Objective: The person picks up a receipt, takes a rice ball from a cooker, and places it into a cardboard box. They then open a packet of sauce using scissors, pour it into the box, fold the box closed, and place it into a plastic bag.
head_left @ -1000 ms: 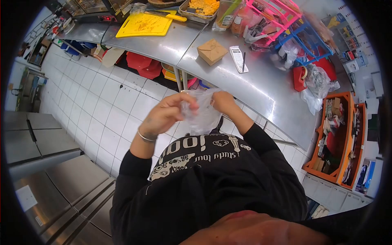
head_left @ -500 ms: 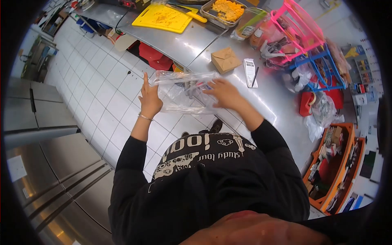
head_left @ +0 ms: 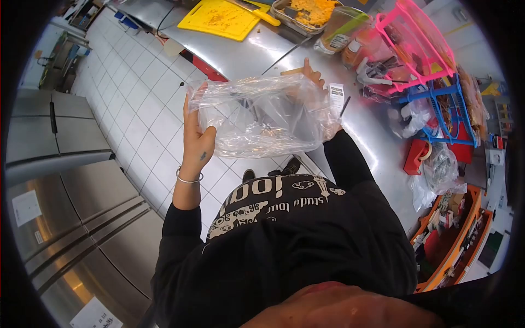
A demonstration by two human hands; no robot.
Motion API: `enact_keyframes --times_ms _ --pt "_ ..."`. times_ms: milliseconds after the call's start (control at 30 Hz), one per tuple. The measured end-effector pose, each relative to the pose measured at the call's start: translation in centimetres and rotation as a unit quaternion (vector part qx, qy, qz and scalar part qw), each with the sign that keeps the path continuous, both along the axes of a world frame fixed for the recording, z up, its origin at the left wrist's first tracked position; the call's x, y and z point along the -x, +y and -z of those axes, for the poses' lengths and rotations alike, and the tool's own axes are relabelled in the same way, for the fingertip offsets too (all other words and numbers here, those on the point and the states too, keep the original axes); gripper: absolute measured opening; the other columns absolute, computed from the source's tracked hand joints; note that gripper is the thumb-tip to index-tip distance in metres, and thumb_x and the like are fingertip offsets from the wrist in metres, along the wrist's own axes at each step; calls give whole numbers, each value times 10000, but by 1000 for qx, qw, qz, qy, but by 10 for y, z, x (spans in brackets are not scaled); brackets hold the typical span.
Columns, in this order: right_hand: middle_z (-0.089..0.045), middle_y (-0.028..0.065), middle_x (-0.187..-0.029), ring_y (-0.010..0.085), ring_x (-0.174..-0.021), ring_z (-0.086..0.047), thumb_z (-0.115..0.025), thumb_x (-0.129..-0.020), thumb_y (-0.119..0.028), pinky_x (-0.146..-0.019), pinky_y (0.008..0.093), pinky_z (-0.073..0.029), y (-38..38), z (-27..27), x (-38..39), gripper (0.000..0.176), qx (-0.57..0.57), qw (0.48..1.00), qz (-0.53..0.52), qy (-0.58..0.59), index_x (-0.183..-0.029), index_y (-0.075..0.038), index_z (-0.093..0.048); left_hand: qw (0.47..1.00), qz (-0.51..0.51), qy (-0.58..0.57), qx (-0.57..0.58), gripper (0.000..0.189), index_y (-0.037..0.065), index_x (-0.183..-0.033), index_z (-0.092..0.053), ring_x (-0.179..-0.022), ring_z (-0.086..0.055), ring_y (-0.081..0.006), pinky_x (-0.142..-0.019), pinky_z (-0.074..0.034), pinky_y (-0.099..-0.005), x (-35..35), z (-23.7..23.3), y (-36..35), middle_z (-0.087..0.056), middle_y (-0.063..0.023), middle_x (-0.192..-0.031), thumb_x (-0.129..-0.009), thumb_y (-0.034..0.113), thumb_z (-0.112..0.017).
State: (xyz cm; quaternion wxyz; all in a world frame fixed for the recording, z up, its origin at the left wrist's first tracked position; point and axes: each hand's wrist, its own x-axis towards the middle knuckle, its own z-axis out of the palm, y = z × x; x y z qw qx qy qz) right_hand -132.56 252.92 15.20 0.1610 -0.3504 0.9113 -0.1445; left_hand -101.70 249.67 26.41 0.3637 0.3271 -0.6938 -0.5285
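Observation:
A large clear plastic bag is spread wide between my two hands, above the floor and the counter's near edge. My left hand holds its left side, with the thumb in front and the fingers along the film. On the other side my right hand holds the bag; some fingertips stick up past the film, while the palm and wrist show only through the plastic. Just behind those fingers, a brown paper box is mostly hidden. A printed slip and a black pen lie right of the bag.
The steel counter carries a yellow cutting board with a knife, and a metal tray of orange food. Pink and blue racks stand right. Steel refrigerators are at left.
The plastic bag has been spread wider and its film billows more. My right hand has moved up and right, behind the film, now covering most of the paper box. My left hand has turned upright.

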Motion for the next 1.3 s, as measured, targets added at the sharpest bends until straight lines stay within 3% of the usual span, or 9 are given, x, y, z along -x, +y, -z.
enact_keyframes --times_ms 200,333,500,633,767,967,1067,1133,1300 --pt "-534 234 -1233 415 -1134 -550 -831 -619 -492 -906 518 -476 126 -78 100 1095 64 990 85 88 -1527 -231 -278 996 67 -11 -56 720 -4 -1468 -334 -1245 -479 -170 -896 -471 -240 70 40 17 -428 -96 -1450 -766 -115 -453" --pt "-524 240 -1187 367 -1043 -571 -833 -576 -326 -909 428 -485 255 -161 123 1034 214 964 107 113 -1478 -99 -379 986 159 20 -53 723 -6 -1409 -425 -1387 -327 -326 -1167 -200 -372 161 69 55 -414 -192 -1414 -689 -58 -468" --pt "-537 178 -1206 289 -1088 -561 -822 -579 -254 -954 397 -451 320 -216 93 973 328 943 54 -24 -1435 -36 -412 958 287 12 19 775 36 -1459 -369 -1457 -205 -358 -1193 -145 -399 277 99 127 -366 -213 -1469 -700 -51 -495" --pt "-546 186 -1133 349 -1072 -565 -805 -564 -315 -936 434 -463 329 -182 100 954 141 986 3 -91 -1408 -74 -432 931 362 -9 50 829 51 -1496 -303 -1469 -149 -395 -1200 -130 -417 325 126 163 -277 -208 -1531 -701 -54 -513" --pt "-501 186 -1226 397 -1167 -503 -822 -553 -366 -906 544 -449 314 -85 118 1033 -17 987 153 -42 -1454 -152 -365 922 381 -42 45 834 24 -1491 -298 -1479 -131 -378 -1206 -115 -427 343 131 180 -286 -184 -1542 -689 -62 -513" --pt "-478 201 -1319 408 -1155 -513 -811 -633 -390 -912 563 -443 288 -38 115 987 -45 984 173 -11 -1476 -163 -351 909 399 -96 72 863 71 -1516 -286 -1474 -53 -451 -1192 -124 -454 353 133 175 -114 -292 -1563 -700 -65 -533" --pt "-559 214 -1257 364 -1079 -584 -776 -725 -383 -883 492 -469 307 -31 145 744 170 982 85 -16 -1371 -125 -510 905 399 -114 90 827 63 -1498 -331 -1481 -14 -453 -1189 -133 -459 353 134 164 -23 -296 -1582 -708 -63 -544" --pt "-626 210 -1161 322 -999 -637 -715 -816 -333 -792 431 -498 315 -74 191 465 188 944 191 -190 -1209 -94 -641 901 405 -130 88 803 64 -1482 -366 -1483 -6 -453 -1187 -142 -459 349 129 161 29 -294 -1589 -712 -62 -555" --pt "-640 114 -897 312 -845 -621 -619 -887 -179 -694 425 -495 330 -12 312 222 180 927 176 277 -1075 -124 -724 888 429 -152 63 768 110 -1461 -422 -1484 -31 -452 -1181 -166 -450 348 98 160 55 -298 -1590 -725 -51 -571"
